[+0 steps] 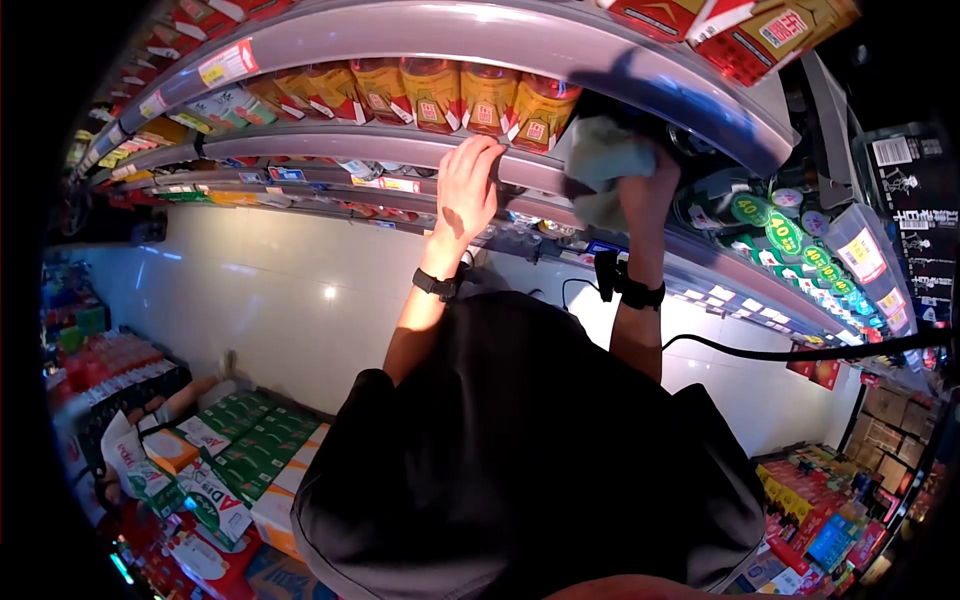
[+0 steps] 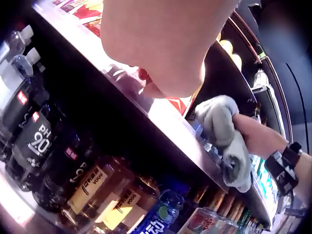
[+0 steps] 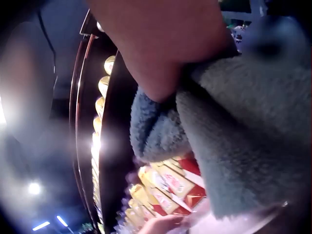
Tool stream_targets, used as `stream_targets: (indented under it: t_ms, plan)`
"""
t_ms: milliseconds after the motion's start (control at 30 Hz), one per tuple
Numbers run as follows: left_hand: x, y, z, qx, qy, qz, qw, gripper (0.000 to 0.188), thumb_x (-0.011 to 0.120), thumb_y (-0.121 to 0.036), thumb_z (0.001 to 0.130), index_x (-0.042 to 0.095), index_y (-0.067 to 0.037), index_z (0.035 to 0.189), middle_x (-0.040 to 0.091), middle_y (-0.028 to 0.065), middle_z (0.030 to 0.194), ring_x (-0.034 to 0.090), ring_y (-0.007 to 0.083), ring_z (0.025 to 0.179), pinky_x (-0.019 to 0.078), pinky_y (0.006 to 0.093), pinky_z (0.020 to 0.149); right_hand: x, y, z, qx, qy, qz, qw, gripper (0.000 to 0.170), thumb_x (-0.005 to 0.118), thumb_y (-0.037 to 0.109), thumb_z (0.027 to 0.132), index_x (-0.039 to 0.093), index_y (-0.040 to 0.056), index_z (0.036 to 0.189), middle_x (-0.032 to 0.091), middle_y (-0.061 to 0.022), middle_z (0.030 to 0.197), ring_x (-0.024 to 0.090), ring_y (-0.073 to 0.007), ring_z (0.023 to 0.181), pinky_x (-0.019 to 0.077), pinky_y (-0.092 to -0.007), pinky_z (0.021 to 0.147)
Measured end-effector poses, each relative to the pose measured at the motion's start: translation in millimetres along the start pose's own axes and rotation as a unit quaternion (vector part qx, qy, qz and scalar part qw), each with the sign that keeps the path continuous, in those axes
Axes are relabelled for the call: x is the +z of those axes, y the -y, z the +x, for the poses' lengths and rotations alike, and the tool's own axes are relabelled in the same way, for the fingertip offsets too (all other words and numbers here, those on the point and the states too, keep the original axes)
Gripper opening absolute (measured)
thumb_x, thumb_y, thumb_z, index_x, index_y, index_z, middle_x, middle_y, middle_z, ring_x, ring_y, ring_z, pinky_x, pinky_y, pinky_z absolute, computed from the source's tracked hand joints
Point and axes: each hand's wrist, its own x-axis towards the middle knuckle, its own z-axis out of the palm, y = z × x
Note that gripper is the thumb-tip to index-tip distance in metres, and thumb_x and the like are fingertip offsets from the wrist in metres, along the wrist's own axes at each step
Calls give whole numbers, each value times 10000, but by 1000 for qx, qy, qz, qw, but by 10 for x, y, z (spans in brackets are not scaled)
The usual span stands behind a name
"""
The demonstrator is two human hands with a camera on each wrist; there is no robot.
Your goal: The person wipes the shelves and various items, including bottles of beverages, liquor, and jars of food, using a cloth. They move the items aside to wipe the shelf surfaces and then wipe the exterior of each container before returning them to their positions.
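My right hand (image 1: 652, 192) grips a folded grey-green cloth (image 1: 606, 152) at the shelf, to the right of a row of bottles with gold and red labels (image 1: 432, 95). Seen from the left wrist, the cloth (image 2: 224, 122) hangs in thick folds from that hand's fingers, close to the shelf edge. Its plush folds fill much of the right wrist view, where the thumb side of the hand lies over them. My left hand (image 1: 467, 192) rests its fingers on the grey shelf edge (image 1: 390, 150), just in front of the bottles, and holds nothing.
An upper shelf (image 1: 440, 35) with red and gold packs overhangs the bottles. Dark bottles (image 2: 39, 146) stand on the shelf below. Green-tagged goods (image 1: 780, 232) line the right side. A black cable (image 1: 790, 352) runs rightward. Stacked cartons (image 1: 250, 440) stand behind at left.
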Motion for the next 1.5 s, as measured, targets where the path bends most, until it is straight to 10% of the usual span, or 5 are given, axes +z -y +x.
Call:
stream_targets:
  t_ms: [133,467,767,1167,1500]
  plan:
    - [-63,-16,65,-8,9,-2,1000,604,601,46,708,566,-40,1305,602,144,1243,533,346,1208,401,466,1033,-32,132,40,2,-10,204,979,206,617,24,769,680,-14,961,700,-71,844,615,-162,777,495,-287,775]
    - [22,-79,50,1,6,51,999,642,613,-10,774,530,-54,1409,570,119,1136,536,294,1140,401,437,969,309,20,-118,16,241,44,969,849,547,-12,719,356,60,1542,615,-190,1359,580,-304,1276,444,-357,1055]
    - [56,-121,70,-34,57,93,993,747,626,-2,716,502,-82,1448,544,132,1197,490,323,1194,374,457,990,405,271,-188,105,260,107,954,902,500,-109,715,292,66,1576,543,-178,1439,535,-232,1301,403,-321,1081]
    - [169,-32,11,-23,36,107,993,692,616,-12,743,530,-92,1425,541,126,1187,483,321,1198,378,467,986,344,510,-113,121,271,-29,955,939,512,-60,687,283,130,1578,607,-272,1312,590,-434,1221,467,-386,1023]
    - [115,241,-131,-6,-92,-6,996,640,530,22,789,503,-3,1429,502,197,1375,441,388,1313,343,506,1088,367,116,-206,-11,244,81,966,923,610,-34,682,266,-23,1539,441,-305,1480,480,-415,1352,417,-409,1104]
